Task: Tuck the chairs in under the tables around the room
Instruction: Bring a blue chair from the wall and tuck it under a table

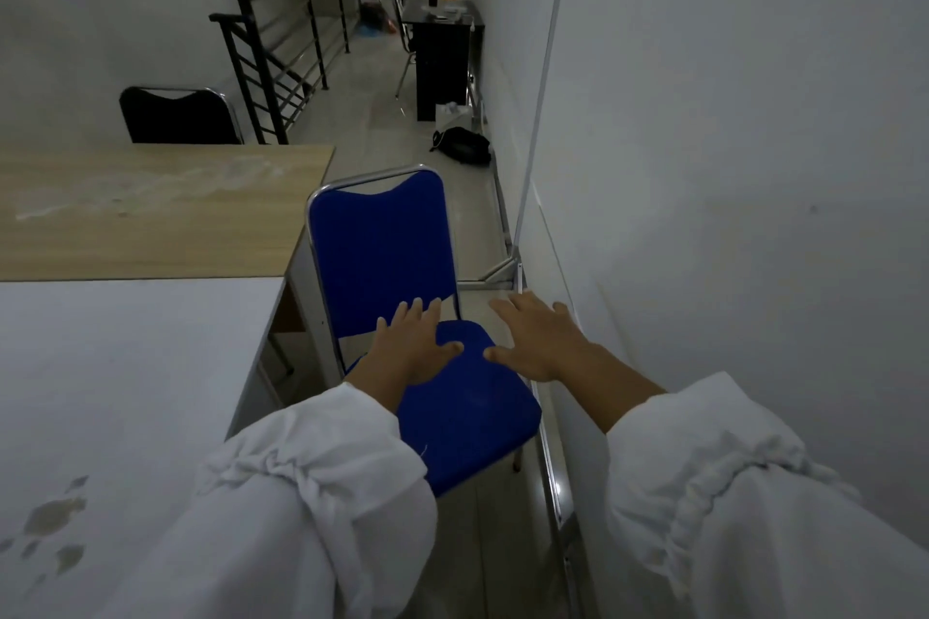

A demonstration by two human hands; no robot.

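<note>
Hands out, both of them: left hand (pixel 417 347) and right hand (pixel 538 342) are spread flat-fingered over the seat of the blue padded chair with chrome tube frame (pixel 382 256), gripping nothing. It stands in the narrow aisle just beside the white-topped table (pixel 125 367), not under it. It looks light and rigid with a soft cushion, so take the chrome rail or seat edges. Tight room here, with the pale wall (pixel 729 166) close on the right.

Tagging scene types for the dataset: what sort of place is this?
Likely an upper-floor landing used as office or study space. A stair railing runs on the left, a metal-framed blue chair stands beside a wooden table, and a dark desk sits against the right wall farther on.
</note>
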